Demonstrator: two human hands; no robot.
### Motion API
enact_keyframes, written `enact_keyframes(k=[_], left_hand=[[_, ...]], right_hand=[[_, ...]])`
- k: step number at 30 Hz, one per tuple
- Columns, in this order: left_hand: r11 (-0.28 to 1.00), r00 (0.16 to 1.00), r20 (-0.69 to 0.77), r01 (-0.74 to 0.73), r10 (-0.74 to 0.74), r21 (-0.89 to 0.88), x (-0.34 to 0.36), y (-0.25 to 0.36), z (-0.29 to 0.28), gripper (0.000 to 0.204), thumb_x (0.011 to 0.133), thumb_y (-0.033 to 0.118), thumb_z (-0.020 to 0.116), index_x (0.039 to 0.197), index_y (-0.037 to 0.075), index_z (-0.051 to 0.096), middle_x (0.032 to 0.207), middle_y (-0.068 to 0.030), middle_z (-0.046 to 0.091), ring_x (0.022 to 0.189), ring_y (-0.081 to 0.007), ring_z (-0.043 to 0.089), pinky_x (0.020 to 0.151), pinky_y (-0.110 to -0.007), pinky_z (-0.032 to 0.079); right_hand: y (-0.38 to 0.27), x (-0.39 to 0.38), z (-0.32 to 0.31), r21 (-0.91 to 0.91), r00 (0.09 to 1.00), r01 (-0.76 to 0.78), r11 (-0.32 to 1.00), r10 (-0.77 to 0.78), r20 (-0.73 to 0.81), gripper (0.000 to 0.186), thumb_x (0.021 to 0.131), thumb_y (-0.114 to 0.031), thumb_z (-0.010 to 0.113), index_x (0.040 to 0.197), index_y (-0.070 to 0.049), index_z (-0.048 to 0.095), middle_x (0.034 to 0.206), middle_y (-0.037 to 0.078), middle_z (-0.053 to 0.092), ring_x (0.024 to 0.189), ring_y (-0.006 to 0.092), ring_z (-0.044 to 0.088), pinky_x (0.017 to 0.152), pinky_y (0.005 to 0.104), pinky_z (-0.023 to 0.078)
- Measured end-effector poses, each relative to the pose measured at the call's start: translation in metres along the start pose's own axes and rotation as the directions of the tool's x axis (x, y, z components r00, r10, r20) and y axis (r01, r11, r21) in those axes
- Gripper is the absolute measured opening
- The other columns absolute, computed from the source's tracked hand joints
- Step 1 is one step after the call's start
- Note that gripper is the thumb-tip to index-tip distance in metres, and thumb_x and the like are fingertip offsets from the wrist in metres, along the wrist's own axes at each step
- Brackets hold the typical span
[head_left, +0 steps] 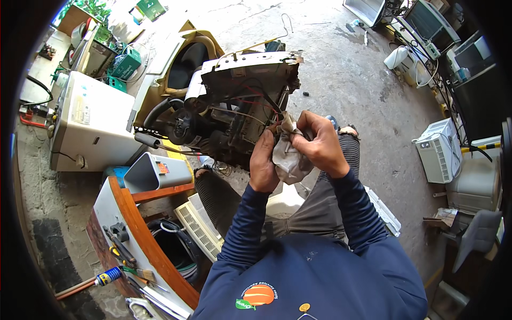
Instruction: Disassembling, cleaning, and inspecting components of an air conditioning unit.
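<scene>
A crumpled grey-white rag point(290, 162) is bunched between my two hands, right at the edge of an opened, dirty appliance point(234, 101). My right hand point(322, 144) is closed on the rag's upper part, thumb and fingers pinching it. From the other side my left hand point(261, 168) presses against the rag, its fingers curled and partly hidden. Something small and brownish shows by the left fingertips, too small to name. The appliance stands before my knees with a white metal panel point(256, 61) on top. Red and dark wires point(266, 98) hang inside it.
On the left stand a tool-strewn table point(160, 256) with a blue spray can point(109, 276), a grey bin point(157, 173) and a white appliance point(93, 122). A small white air conditioner point(440, 149) sits on the right. A cream grille point(198, 224) leans beside my left leg.
</scene>
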State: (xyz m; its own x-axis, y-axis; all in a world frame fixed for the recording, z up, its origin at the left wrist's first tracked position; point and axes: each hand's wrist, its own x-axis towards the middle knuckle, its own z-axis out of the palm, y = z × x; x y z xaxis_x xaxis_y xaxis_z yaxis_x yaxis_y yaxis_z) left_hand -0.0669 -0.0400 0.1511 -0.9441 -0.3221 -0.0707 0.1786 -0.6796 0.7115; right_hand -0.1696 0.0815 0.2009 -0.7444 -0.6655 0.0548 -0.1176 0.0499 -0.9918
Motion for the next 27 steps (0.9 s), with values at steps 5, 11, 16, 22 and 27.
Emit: enact_keyframes(k=[5,11,16,22,27], left_hand=[[0.995,0.998,0.047,0.039,-0.035,-0.090,0.001,-0.003,-0.004,0.047,0.114,0.033,0.035,0.139,-0.003,0.053,0.134,-0.0135,0.062,0.116,-0.0186,0.062,0.104,-0.034,0.047],[0.903,0.986,-0.080,0.103,-0.149,-0.416,0.003,0.004,0.010,0.053,0.112,0.039,0.037,0.140,-0.004,0.051,0.121,-0.0131,0.062,0.093,-0.0153,0.058,0.087,-0.034,0.048],[0.827,0.976,0.185,0.195,-0.113,-0.527,0.005,0.004,-0.002,0.059,0.111,0.044,0.038,0.141,-0.005,0.049,0.108,-0.0120,0.059,0.076,-0.0129,0.045,0.074,-0.031,0.042],[0.844,0.982,0.095,0.191,-0.166,-0.502,0.004,0.005,0.003,0.062,0.110,0.047,0.038,0.142,-0.005,0.048,0.103,-0.0114,0.056,0.072,-0.0125,0.037,0.069,-0.030,0.037],[0.870,0.984,0.077,0.175,-0.158,-0.462,0.004,0.005,0.004,0.060,0.111,0.046,0.037,0.142,-0.005,0.049,0.105,-0.0116,0.058,0.073,-0.0126,0.039,0.070,-0.031,0.038]], right_hand=[[0.007,-0.005,0.015,-0.265,0.968,0.042,0.963,-0.105,-0.228,0.005,0.084,-0.003,0.061,0.085,-0.005,0.056,0.072,0.000,0.053,0.061,0.0079,0.039,0.056,0.0233,0.036],[0.047,-0.008,-0.005,0.615,0.901,0.131,0.777,0.166,-0.401,0.009,0.094,-0.008,0.056,0.102,-0.007,0.061,0.086,0.007,0.066,0.065,0.0117,0.055,0.054,0.0243,0.045],[0.064,-0.022,-0.033,0.925,0.939,0.051,0.376,0.297,-0.172,0.016,0.099,-0.012,0.050,0.111,-0.007,0.059,0.096,0.010,0.068,0.068,0.0149,0.058,0.054,0.0259,0.046],[0.064,-0.028,-0.031,0.930,0.951,0.020,0.367,0.279,-0.131,0.022,0.099,-0.014,0.046,0.114,-0.005,0.059,0.095,0.011,0.067,0.065,0.0149,0.052,0.054,0.0279,0.043],[0.060,-0.026,-0.022,0.906,0.960,0.001,0.424,0.253,-0.120,0.029,0.097,-0.010,0.047,0.122,-0.004,0.059,0.104,0.012,0.068,0.070,0.0163,0.057,0.058,0.0278,0.046]])
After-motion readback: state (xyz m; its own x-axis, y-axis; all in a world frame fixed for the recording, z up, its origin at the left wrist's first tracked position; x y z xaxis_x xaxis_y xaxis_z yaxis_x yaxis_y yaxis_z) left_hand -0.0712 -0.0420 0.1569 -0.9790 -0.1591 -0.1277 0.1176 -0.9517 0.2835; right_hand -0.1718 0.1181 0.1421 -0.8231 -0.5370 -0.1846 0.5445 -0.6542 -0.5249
